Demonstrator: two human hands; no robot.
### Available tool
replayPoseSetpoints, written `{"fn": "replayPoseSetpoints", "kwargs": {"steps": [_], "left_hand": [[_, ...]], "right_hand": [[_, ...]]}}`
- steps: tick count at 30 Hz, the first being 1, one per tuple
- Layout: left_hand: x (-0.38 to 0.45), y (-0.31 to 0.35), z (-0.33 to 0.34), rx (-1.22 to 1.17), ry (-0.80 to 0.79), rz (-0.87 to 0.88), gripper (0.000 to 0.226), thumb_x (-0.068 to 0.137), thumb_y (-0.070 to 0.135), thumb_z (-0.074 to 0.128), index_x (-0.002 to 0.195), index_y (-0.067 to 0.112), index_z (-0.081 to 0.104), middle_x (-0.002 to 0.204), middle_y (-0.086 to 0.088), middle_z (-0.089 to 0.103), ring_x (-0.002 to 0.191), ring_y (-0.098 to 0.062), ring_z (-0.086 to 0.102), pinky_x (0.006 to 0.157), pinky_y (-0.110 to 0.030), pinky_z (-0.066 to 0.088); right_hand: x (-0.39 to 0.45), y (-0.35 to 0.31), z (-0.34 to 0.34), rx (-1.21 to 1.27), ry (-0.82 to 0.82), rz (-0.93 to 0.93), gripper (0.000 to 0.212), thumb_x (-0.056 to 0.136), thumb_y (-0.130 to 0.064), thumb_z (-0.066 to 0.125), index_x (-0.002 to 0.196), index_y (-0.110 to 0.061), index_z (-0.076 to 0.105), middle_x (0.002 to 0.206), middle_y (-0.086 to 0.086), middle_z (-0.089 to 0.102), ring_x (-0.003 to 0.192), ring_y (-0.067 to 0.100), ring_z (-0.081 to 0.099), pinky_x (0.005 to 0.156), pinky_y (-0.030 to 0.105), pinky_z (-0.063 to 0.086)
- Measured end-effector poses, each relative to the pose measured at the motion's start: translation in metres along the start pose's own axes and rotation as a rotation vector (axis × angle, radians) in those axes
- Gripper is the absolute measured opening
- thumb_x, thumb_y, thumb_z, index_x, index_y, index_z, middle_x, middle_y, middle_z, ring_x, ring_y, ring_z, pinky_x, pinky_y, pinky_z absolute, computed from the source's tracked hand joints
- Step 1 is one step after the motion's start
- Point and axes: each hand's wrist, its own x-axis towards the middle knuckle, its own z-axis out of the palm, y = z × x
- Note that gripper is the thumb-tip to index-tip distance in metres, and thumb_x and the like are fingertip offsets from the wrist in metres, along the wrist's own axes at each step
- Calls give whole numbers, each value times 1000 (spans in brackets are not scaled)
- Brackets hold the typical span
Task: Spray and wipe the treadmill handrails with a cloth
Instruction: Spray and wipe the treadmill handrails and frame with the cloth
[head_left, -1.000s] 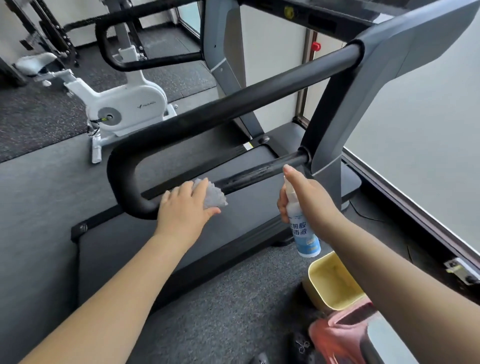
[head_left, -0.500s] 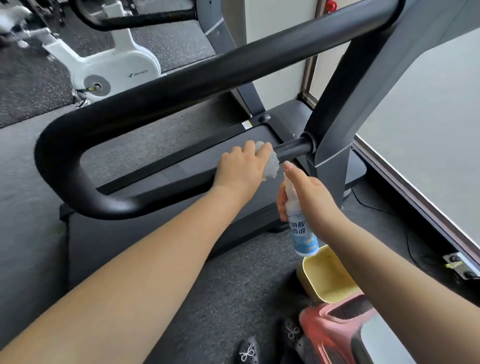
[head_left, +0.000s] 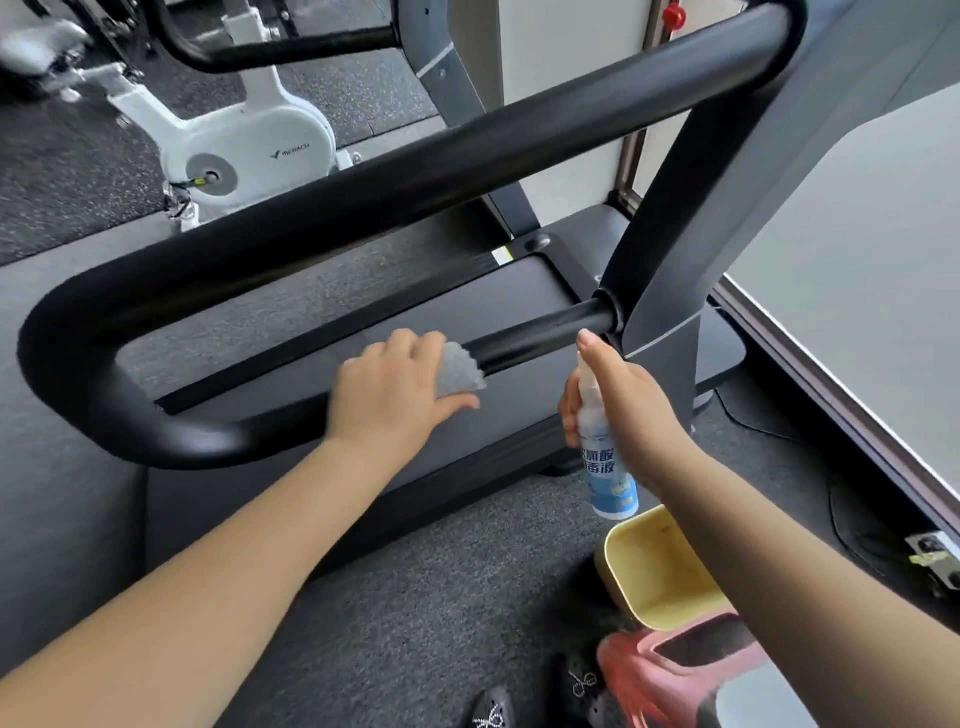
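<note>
Wiping the lower handrail (head_left: 540, 332)
My left hand (head_left: 387, 397) presses the cloth (head_left: 460, 370); right hand (head_left: 631, 415) grips the spray bottle (head_left: 605, 467). I should wrap the cloth fully around.

Your two arms are bare, with no sleeves. Your left hand (head_left: 395, 395) and right hand (head_left: 631, 410) wear no gloves or rings. Below them, you wear dark shoes (head_left: 491, 709) with small sparkly bows.

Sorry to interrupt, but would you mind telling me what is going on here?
A person is cleaning a treadmill. The left hand presses a grey cloth against the lower handrail. The right hand holds a spray bottle upright beside it, a finger on its top. A yellow tub sits on the floor below.
</note>
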Motion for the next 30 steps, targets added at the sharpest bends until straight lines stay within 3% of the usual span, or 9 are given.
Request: {"fn": "replayPoseSetpoints", "kwargs": {"steps": [5,7,9,14,20,24,30], "left_hand": [[71,100,-3,-49,-23,179,64,81,59,55,123,13,40,117,-13,50,99,-33,56,65,-39,39],[87,123,-2,-32,-37,246,56,87,42,55,128,9,36,121,-15,46,100,-35,55,64,-38,35],[93,126,-1,-48,-76,261,60,87,38,58,133,9,33,122,-14,45,102,-34,54,64,-39,35],[42,49,-4,-91,-111,138,69,76,49,68,132,25,35,116,-6,50,99,-31,56,62,-38,40],[-38,-55,-18,-31,-154,-77,72,70,51,72,132,32,39,111,-1,54,96,-28,55,73,-42,48],[-58,-83,-21,18,-172,-111,72,72,46,73,133,27,41,110,-4,55,96,-29,55,76,-43,45],[-67,-90,-18,61,-88,-81,69,70,40,77,130,23,47,104,-5,57,92,-30,57,76,-44,45]], "right_hand": [[3,2,-20,11,29,-6,59,97,-48,41,59,-5,51,50,9,56,44,23,51,47,22,45],[4,3,-25,35,49,-1,56,97,-46,42,61,-4,50,50,10,55,44,24,50,48,25,45],[6,4,-28,39,58,10,56,97,-46,43,60,-4,50,51,11,55,45,25,50,51,28,45],[13,2,-25,-10,58,22,57,96,-48,43,59,-5,50,53,11,55,45,24,51,50,25,44],[21,-7,-2,-3,11,36,56,97,-45,43,56,-7,48,54,11,55,40,19,49,46,23,44],[22,-10,13,-35,-26,-4,54,97,-38,41,54,-6,46,49,12,52,37,22,44,48,24,41],[14,-16,45,-115,-175,-27,57,94,-47,40,52,-9,49,52,13,56,41,23,49,54,26,43]]}}
